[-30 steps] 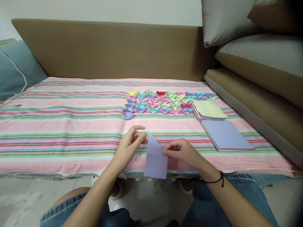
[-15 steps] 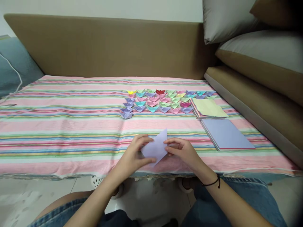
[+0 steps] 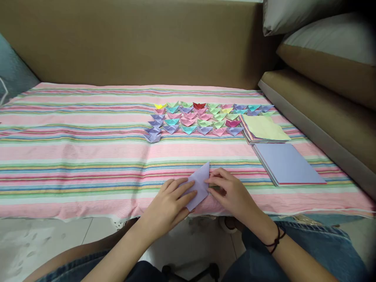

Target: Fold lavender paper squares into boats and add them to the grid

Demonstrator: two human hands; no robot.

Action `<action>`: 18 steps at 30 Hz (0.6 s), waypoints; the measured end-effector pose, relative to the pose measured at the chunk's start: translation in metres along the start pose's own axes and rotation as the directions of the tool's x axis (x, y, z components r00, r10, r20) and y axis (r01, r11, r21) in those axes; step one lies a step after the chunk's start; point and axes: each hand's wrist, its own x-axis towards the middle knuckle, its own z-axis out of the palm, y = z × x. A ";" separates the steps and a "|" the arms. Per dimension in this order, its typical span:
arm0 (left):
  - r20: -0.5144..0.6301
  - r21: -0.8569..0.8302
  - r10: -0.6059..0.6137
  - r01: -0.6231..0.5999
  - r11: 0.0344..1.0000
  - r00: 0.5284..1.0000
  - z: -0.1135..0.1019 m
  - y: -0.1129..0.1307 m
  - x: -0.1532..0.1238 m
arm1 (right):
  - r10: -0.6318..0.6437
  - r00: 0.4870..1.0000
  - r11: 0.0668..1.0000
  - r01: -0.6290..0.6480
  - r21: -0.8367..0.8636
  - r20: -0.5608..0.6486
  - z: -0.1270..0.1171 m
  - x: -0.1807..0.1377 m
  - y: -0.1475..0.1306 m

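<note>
A folded sheet of light purple paper (image 3: 201, 187) lies on the striped cloth near its front edge, one pointed corner facing away from me. My left hand (image 3: 169, 201) rests across its left side, fingers spread flat over the sheet and thumb by the lower corner. At the right edge, my right hand (image 3: 230, 190) pinches the paper between thumb and fingertips. Farther back stand rows of small folded paper boats (image 3: 188, 121) in purple, pink, green, blue, yellow and red.
A stack of purple square paper (image 3: 289, 164) lies to the right, with a pale yellow-topped stack (image 3: 266, 127) behind it. The striped cloth (image 3: 73, 150) covers the bed. Brown cushions (image 3: 317, 98) are piled along the right, and a brown backboard (image 3: 132, 43) stands behind.
The view has tipped downward. My left hand has gone from holding the paper's edges to lying flat on top of it. My right hand stays at the right edge.
</note>
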 end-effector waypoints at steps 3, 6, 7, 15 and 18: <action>-0.080 -0.131 -0.063 0.052 0.990 0.995 -0.002 0.000 0.001 | -0.176 0.984 0.983 0.177 -0.039 0.014 -0.001 0.000 -0.001; -0.158 -0.234 -0.227 0.187 0.954 0.961 -0.001 0.001 0.006 | -0.161 0.986 0.987 0.161 0.014 0.047 -0.003 0.000 -0.001; -0.175 -0.254 -0.294 0.246 0.936 0.939 0.000 0.002 0.009 | -0.133 0.990 0.991 0.131 0.034 0.052 -0.003 -0.001 -0.001; -0.230 -0.250 -0.552 0.499 0.830 0.802 0.011 0.005 0.030 | 0.058 0.998 0.993 -0.057 0.103 -0.005 0.004 -0.001 -0.003; -0.329 -0.166 -0.517 0.491 0.855 0.790 0.014 0.010 0.030 | 0.092 0.995 0.991 -0.088 0.102 -0.041 0.009 0.000 -0.004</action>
